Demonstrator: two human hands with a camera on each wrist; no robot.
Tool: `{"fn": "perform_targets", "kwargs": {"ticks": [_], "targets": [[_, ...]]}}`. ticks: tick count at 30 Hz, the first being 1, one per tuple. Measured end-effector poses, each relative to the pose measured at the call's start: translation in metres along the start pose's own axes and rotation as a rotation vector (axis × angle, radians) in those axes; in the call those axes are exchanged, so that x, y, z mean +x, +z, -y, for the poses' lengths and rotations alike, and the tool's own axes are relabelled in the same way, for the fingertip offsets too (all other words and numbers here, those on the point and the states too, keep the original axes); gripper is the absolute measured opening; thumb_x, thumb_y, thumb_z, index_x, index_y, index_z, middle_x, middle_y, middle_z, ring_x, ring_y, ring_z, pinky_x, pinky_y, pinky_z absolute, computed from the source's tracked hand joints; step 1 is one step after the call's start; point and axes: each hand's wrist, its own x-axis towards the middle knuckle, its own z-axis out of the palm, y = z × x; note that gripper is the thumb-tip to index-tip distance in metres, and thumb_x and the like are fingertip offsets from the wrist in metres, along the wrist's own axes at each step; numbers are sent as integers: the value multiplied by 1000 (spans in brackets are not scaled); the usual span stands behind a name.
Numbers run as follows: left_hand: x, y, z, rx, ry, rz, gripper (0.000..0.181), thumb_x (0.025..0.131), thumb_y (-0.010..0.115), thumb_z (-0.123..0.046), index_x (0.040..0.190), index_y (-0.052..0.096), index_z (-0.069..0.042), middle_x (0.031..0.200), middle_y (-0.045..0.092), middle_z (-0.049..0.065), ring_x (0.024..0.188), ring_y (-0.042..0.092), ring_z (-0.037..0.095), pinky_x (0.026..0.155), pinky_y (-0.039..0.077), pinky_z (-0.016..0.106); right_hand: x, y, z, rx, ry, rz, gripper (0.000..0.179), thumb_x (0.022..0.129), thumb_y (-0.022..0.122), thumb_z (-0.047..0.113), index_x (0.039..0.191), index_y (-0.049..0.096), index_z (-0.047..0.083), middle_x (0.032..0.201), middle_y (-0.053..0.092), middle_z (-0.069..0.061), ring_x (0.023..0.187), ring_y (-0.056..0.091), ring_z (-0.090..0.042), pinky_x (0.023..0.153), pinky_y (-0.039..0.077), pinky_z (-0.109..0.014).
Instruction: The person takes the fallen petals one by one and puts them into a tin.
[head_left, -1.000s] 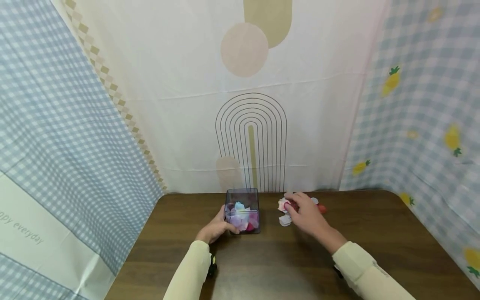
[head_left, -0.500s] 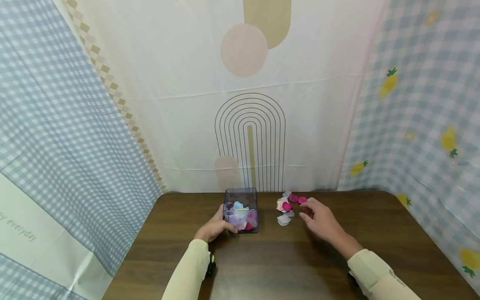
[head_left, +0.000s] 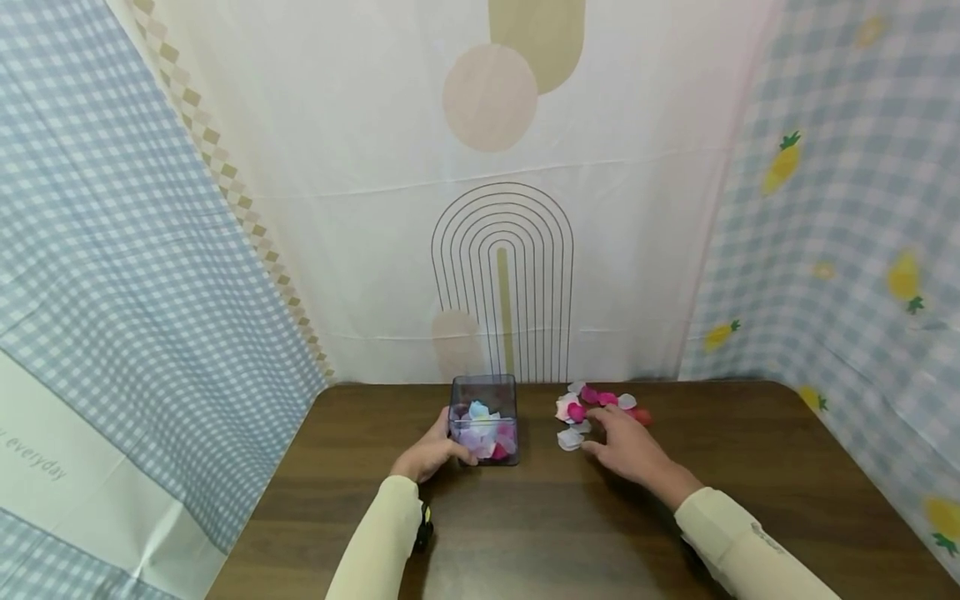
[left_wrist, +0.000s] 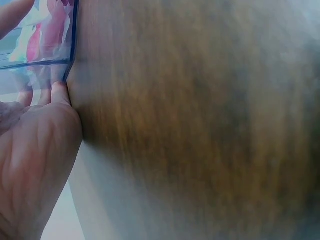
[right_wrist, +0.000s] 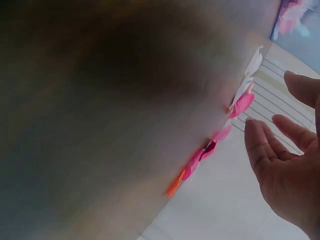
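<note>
Basically, your left hand (head_left: 431, 452) grips the tinted plastic box (head_left: 483, 392) low-centre, apparently to steady it, while your right hand (head_left: 628, 447), loosely parted, seemingly empty, is beside loose petals (head_left: 576, 412) lower right of centre.

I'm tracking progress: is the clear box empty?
Not empty: the clear box holds petals; pink and pale ones show through its wall in the head view.

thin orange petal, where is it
In the head view, the thin orange petal lies at the right end of the pink and white petals, just beyond the right hand.
</note>
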Motion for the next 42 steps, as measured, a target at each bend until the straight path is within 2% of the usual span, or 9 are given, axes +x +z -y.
{"fn": "perform_targets", "kwargs": {"ticks": [6, 9, 16, 19, 23, 27, 30, 34, 42], "targets": [[0, -2, -5, 1, 9, 12, 99, 68, 85, 4, 151, 33, -12, 146, 51, 16, 124, 55, 26, 116, 41, 43, 19, 7, 4, -64, 51, 71, 72, 91, 84, 39, 145, 60, -2, 137, 65, -24, 126, 64, -39, 111, 52, -60], [-1, -4, -7, -3, 15, 17, 98, 69, 85, 5, 151, 34, -12, 146, 52, 17, 122, 57, 26, 109, 45, 37, 28, 12, 6, -82, 52, 111, 81, 90, 84, 43, 150, 55, -3, 141, 62, -26, 126, 63, -39, 110, 52, -60], [-2, -7, -6, 7, 15, 13, 99, 69, 85, 5, 152, 34, -12, 148, 50, 17, 125, 55, 26, 116, 41, 42, 41, 19, 12, -121, 48, 153, 73, 89, 84, 34, 145, 59, -6, 143, 61, -28, 134, 60, -41, 114, 49, -58], [-2, -8, -6, 2, 12, 4, 99, 68, 85, 6, 151, 34, -12, 148, 51, 17, 127, 54, 27, 118, 40, 44, 45, 19, 15, -135, 50, 152, 58, 90, 83, 29, 134, 66, -5, 133, 67, -25, 125, 65, -40, 109, 52, -57], [-4, -6, -7, -10, 9, 1, 99, 68, 84, 7, 152, 34, -11, 148, 50, 17, 128, 54, 28, 118, 39, 45, 50, 18, 13, -147, 29, 152, 30, 92, 80, 19, 115, 73, 0, 109, 75, -15, 103, 71, -31, 96, 58, -52], [-3, -5, -6, -20, 2, 7, 100, 69, 84, 7, 153, 33, -12, 149, 50, 16, 127, 55, 27, 116, 41, 42, 54, 18, 6, -134, 7, 155, 11, 94, 79, 13, 96, 71, 5, 84, 68, -5, 80, 62, -20, 77, 56, -42], [-2, -4, -5, -25, -2, 10, 99, 69, 84, 6, 152, 33, -13, 148, 50, 16, 126, 55, 26, 115, 42, 40, 55, 19, 1, -104, 6, 136, 17, 96, 77, 14, 84, 66, 9, 72, 58, -1, 71, 52, -17, 68, 48, -35], [0, -3, -4, -31, 6, 14, 98, 69, 84, 8, 151, 34, -12, 148, 51, 17, 126, 56, 26, 114, 43, 39, 55, 18, -4, -72, 0, 106, 28, 97, 76, 15, 75, 59, 10, 66, 49, 2, 66, 47, -17, 63, 41, -31], [1, -2, -1, -16, 9, 8, 100, 68, 84, 6, 152, 35, -13, 150, 49, 18, 126, 55, 27, 116, 42, 42, 54, 20, -6, -83, 18, 119, 28, 100, 73, 16, 75, 59, 10, 66, 51, 1, 67, 49, -17, 63, 43, -31]]}}
